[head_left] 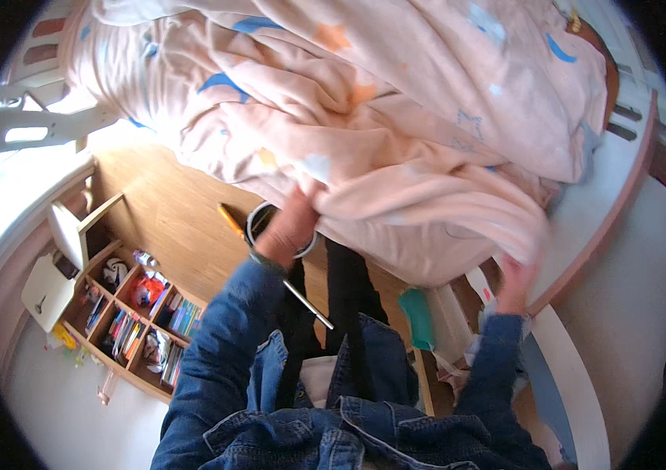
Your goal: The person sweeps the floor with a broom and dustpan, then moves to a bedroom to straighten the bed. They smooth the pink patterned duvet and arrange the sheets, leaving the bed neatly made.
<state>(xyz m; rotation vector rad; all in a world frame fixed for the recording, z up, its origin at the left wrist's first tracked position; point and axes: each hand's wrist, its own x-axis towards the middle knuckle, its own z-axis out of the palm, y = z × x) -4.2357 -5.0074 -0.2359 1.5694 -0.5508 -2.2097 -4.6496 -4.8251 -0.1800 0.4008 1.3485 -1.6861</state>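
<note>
A pale pink blanket patterned with blue moons and orange and white stars lies rumpled across the bed. My left hand grips its near edge, left of the middle. Farther right, my right hand has hold of the blanket's near corner, beside the bed's curved white and pink end. Between my hands the cloth hangs in a loose, slightly blurred fold. The fingertips of both hands are partly hidden by fabric.
A wooden cubby shelf with books stands at left on the wood floor. Near my feet are a round white-rimmed container and an orange-handled stick. A teal object lies below the bed's edge, near a white bed rail.
</note>
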